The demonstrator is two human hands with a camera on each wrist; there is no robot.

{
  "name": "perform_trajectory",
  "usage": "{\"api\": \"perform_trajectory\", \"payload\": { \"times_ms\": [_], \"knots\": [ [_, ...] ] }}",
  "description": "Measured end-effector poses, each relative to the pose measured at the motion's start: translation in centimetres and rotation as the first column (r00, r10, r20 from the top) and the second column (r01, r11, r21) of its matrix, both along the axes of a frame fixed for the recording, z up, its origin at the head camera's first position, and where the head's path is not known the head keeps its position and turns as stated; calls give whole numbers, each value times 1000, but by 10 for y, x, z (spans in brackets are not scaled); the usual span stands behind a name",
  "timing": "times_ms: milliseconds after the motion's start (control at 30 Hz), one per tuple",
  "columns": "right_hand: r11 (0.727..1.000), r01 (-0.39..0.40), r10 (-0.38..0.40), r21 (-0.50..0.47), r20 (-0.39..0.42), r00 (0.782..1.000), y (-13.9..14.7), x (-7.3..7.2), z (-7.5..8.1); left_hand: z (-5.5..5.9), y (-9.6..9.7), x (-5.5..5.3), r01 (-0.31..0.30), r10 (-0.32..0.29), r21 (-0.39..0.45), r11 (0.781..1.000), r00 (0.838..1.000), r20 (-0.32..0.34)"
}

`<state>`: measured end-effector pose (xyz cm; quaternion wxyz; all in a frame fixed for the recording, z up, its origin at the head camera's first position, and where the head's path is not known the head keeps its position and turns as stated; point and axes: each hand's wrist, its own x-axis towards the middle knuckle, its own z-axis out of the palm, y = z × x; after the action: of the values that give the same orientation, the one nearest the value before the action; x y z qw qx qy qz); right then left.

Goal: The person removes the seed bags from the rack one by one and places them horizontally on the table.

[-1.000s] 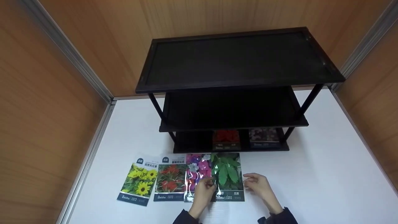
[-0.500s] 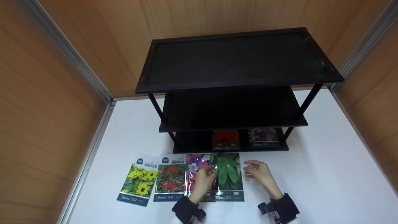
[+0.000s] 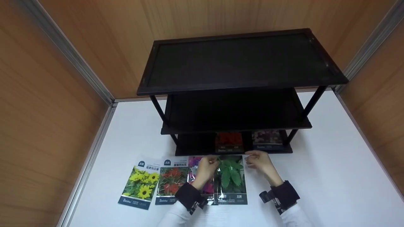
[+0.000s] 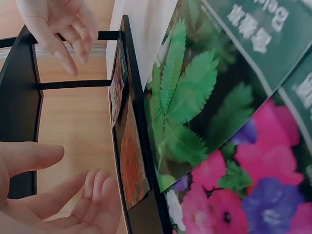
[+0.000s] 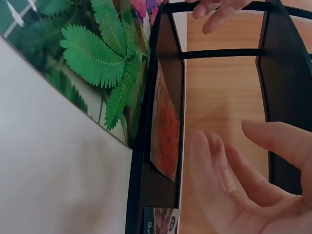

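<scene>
In the head view, my left hand is over the upper part of the pink-and-purple flower packet, near the edge of the green-leaf packet. My right hand is just beyond that leaf packet's upper right corner, by the front of the bottom shelf. Both wrist views show fingers loosely bent, thumb apart, and nothing held. The leaf packet partly overlaps the pink one. A red-flower packet and a dull purple packet lie on the bottom shelf.
A black three-tier rack stands at the back of the white table. To the left lie a red spiky-flower packet and a yellow-flower packet. Wooden panels enclose the table at the back and sides.
Both hands have moved forward, from the lower part of the leaf packet to its top edge near the rack. The packets have stayed in place.
</scene>
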<state>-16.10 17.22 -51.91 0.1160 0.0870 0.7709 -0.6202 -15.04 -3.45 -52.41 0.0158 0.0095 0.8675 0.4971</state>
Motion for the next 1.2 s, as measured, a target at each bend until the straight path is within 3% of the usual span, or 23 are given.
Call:
{"api": "perform_trajectory", "payload": {
  "times_ms": [167, 500, 667, 767, 900, 967, 1000, 1033, 1100, 1200],
  "knots": [
    [1000, -16, 16, -23, 11, 1000, 0, -11, -5, 2, 2, -8, -4, 2, 40, 999, 999, 35],
    [999, -8, 9, -53, 9, 1000, -1, -34, -12, 1, 7, -24, 25, -26, 61, 998, 1000, 18],
    [996, 15, -7, -94, 86, 996, 0, -46, -16, -16, 4, -41, 17, -16, 22, 1000, 999, -39],
    [990, 31, -12, -138, 133, 991, 1, -51, -17, -93, -2, -77, 4, -5, -11, 1000, 994, -109],
    [980, 38, -16, -195, 111, 994, 2, -58, -20, -240, -15, -144, 6, -4, 13, 1000, 990, -141],
    [981, 46, -25, -188, 112, 993, 2, -62, -23, -266, -16, -159, -19, 19, 0, 1000, 991, -130],
    [976, 38, -19, -216, 92, 996, 5, -68, -35, -265, -15, -161, -22, 20, -11, 1000, 992, -123],
    [970, 33, -13, -240, 84, 996, 13, -84, -69, -249, -12, -157, -47, 41, -40, 998, 991, -127],
    [963, 39, -13, -266, 98, 995, 23, -108, -115, -273, -12, -172, -72, 59, -98, 993, 990, -129],
    [934, 32, -5, -355, 77, 997, 40, -140, -183, -284, -10, -181, -104, 77, -160, 982, 983, -166]
  ]
}}
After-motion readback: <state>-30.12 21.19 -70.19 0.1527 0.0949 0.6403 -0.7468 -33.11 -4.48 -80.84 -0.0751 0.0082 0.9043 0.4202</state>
